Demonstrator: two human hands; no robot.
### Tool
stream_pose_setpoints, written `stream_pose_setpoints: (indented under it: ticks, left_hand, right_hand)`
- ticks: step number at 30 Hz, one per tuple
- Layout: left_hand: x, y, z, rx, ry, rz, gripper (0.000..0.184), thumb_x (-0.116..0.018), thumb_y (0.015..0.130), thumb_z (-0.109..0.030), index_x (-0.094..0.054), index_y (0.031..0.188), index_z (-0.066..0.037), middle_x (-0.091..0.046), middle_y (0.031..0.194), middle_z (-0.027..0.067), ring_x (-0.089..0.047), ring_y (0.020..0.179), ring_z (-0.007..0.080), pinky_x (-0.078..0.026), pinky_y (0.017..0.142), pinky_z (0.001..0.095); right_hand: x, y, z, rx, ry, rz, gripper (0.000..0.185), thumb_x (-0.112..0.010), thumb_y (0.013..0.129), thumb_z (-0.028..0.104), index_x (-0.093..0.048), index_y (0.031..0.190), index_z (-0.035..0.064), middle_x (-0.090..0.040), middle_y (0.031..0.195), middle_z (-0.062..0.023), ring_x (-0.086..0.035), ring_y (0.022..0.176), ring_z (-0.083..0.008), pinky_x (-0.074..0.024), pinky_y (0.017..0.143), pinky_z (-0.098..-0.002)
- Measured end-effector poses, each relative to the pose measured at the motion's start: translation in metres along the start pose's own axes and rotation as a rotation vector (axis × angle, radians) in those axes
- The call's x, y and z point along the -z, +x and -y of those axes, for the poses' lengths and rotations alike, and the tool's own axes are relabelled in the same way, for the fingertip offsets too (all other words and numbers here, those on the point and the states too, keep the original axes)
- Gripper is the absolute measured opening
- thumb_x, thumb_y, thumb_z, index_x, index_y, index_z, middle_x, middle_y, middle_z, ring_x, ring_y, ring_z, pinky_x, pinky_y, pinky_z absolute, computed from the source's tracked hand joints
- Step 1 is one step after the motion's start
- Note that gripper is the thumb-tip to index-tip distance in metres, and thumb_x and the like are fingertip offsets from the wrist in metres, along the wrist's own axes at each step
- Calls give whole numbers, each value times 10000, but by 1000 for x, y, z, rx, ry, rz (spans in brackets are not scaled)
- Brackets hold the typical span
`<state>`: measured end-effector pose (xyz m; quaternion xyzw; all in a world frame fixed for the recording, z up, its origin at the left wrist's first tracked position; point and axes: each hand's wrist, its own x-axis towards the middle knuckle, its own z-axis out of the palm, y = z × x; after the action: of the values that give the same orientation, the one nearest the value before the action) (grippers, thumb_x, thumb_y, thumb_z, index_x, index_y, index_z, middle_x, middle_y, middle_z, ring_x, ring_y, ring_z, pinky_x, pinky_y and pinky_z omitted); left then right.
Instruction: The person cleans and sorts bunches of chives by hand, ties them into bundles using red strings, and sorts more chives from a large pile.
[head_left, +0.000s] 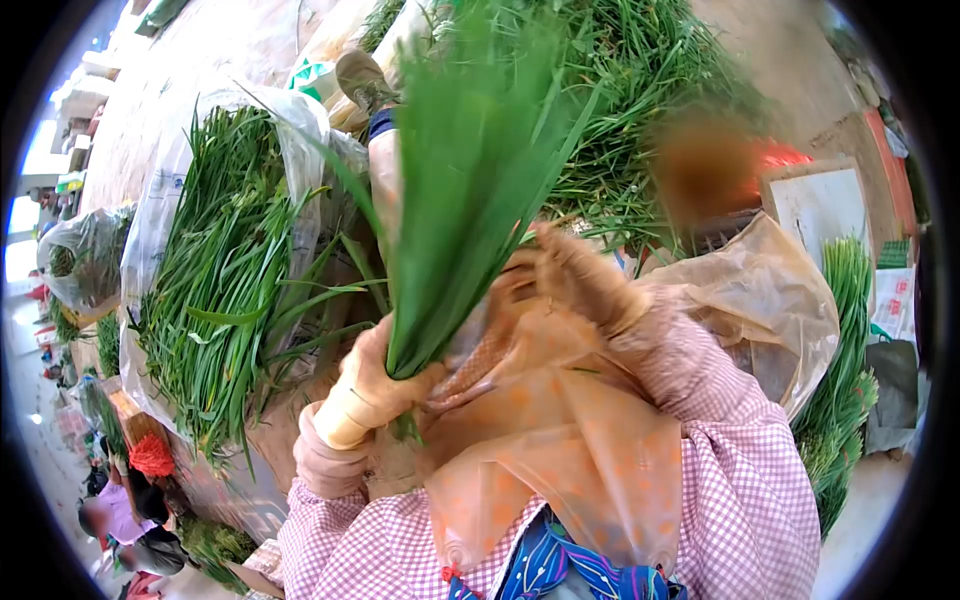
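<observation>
A fan of long green leaves (460,200) rises from my left hand (375,385), whose gloved fingers are wrapped round its lower end. The upper leaves are blurred by motion. My right hand (575,275), also gloved, is just right of the bunch with its fingers bent; whether it holds anything is hidden by blur. Loose green leaves fill a clear plastic bag (140,330) on the left. Behind the bunch a large heap of similar leaves (620,120) spreads toward the upper right.
A translucent orange sheet (560,430) covers my lap. Upright green bunches (845,350) stand at the right, near a white board (820,205). Red netting (150,455) lies lower left, beside another person (125,515). A smaller filled bag (85,260) is at the far left.
</observation>
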<state>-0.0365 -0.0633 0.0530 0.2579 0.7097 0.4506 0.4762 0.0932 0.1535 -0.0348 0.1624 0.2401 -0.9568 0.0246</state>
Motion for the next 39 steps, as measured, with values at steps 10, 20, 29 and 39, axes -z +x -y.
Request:
stream_pose_setpoints:
  ticks: [10, 20, 29, 39]
  left_hand:
    - [-2, -3, 87, -311, 1228, -242, 822, -637, 637, 3, -358, 1408, -63, -586, 858, 110, -606, 685, 289, -498, 594, 397]
    - [-7, -3, 89, -313, 1190, -321, 881, -647, 590, 28, -347, 1414, -55, -584, 869, 114, -597, 694, 297, -494, 597, 399]
    - [-6, -2, 86, -281, 1133, -322, 883, -639, 588, 38, -352, 1417, -70, -564, 848, 117, -597, 712, 306, -501, 608, 405]
    - [-2, -5, 77, -211, 1054, -252, 945, -656, 612, 28, -256, 1459, -92, -569, 952, 143, -611, 776, 326, -511, 625, 406]
  right_hand:
    - [29, 6, 82, 613, -58, -44, 258, -544, 946, 207, -481, 1074, -8, -473, 645, 24, -560, 646, -151, -541, 760, -397]
    - [-5, -68, 93, 825, -510, -419, 162, -541, 934, 101, -603, 1044, 0, -636, 841, -64, -609, 759, -160, -526, 755, -302]
    - [-25, -55, 29, 587, -1249, -293, 179, -663, 849, 71, -641, 1020, 22, -655, 907, -66, -619, 840, -150, -493, 739, -240]
    - [-32, -27, 4, 731, -2010, -140, 277, -700, 727, 155, -626, 986, 91, -593, 837, -73, -598, 753, -285, -510, 658, -370]
